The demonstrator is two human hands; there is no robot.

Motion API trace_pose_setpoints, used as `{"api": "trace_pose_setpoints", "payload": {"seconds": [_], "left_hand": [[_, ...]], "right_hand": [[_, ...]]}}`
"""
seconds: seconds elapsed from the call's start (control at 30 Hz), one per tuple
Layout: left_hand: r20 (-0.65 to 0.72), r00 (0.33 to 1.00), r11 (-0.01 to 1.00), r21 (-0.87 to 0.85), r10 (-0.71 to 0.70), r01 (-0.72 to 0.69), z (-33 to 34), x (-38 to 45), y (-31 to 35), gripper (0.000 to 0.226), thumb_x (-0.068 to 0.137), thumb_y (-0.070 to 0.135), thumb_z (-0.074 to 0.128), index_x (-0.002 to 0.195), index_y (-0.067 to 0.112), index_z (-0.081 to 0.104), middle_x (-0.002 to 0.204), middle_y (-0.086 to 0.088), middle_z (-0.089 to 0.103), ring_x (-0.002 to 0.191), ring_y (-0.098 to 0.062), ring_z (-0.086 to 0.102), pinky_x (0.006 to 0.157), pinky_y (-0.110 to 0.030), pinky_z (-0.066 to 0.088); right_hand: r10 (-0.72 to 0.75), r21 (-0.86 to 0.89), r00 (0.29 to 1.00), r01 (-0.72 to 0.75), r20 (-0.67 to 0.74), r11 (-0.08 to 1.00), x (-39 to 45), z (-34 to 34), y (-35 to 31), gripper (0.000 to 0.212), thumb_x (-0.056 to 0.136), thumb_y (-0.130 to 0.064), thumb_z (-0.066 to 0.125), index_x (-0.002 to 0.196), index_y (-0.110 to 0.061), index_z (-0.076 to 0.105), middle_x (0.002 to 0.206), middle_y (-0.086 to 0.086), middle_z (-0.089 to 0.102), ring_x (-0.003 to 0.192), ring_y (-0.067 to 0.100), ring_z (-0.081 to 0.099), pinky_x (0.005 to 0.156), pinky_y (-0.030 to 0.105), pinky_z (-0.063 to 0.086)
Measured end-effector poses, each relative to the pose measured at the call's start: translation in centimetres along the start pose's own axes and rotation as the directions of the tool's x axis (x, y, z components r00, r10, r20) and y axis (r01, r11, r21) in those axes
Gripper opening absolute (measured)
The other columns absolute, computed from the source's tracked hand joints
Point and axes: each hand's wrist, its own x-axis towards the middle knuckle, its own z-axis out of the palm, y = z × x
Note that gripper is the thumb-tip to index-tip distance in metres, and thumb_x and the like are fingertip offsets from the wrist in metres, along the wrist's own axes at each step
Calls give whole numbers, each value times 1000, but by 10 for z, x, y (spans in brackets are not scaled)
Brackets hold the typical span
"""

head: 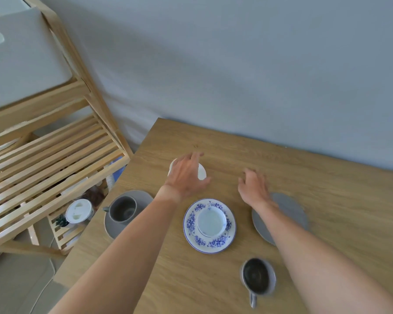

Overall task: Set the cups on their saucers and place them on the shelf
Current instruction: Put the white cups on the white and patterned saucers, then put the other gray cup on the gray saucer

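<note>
On the wooden table (327,200) we see three saucers in a row and both bare hands reaching over them toward the far side. At the left, a grey cup (122,209) sits on its grey saucer (143,197), handle pointing left. In the middle, a white cup with blue trim (211,221) stands on a blue-flowered saucer (192,219). At the right, a second grey saucer (290,209) lies bare, partly hidden beneath the right wrist. A second dark grey cup (256,277) stands on the table near us, well apart from that saucer, its handle pointing toward us. Our left hand (186,175) is spread over a white cup (201,172) on the far part of the table, fingers extended; the hand covers most of the cup, and we cannot tell whether its grip has closed on it. Our right hand (253,189) hovers with fingers open and blurred, its grip holding nothing, just beyond the bare grey saucer. To the left of the table stands a wooden slatted shelf (55,159), with a white bin (21,60) on its upper level and a white lidded container (79,210) visible lower down.
</note>
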Motion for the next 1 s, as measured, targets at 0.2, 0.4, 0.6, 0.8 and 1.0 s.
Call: {"api": "trace_pose_setpoints", "payload": {"seconds": [0.2,0.4,0.6,0.8,1.0], "left_hand": [[193,860,870,50,473,-490,24,-47,60,82,73,57,68,137,7,57,139,-11,60,128,-30,55,108,-37,40],[522,671,753,79,527,-654,59,-100,104,115,52,77,78,146,19,43,145,-3,49,136,-23,40,114,-35,28],[611,645,753,117,459,-648,72,-114,110,103,57,72,77,141,25,42,129,3,53,118,-22,56,96,-37,49],[590,698,836,69,405,-544,75,-118,118,81,66,53,81,132,21,46,129,3,55,115,-22,58,81,-30,46],[557,743,888,22,371,-460,61,-92,124,76,56,40,86,122,27,51,122,6,53,111,-21,55,83,-34,52]], "right_hand": [[380,-34,921,-384,-91,923,-35,-38,78,54,92,-19,59,145,-14,47,158,28,24,143,44,28,115,48,27],[396,128,917,-388,-46,913,-80,-32,124,45,89,-13,57,134,-18,56,132,16,60,128,39,49,101,44,45],[422,253,901,-388,-96,886,-99,-26,139,26,85,-5,65,110,-8,61,111,18,66,105,39,64,85,45,55],[505,418,860,-433,-72,798,-105,-22,143,30,82,4,57,91,-23,51,90,13,70,83,36,71,74,52,61],[522,494,853,-447,-16,746,-106,-28,137,27,89,4,56,100,-21,54,91,16,70,68,34,73,60,47,63]]}}
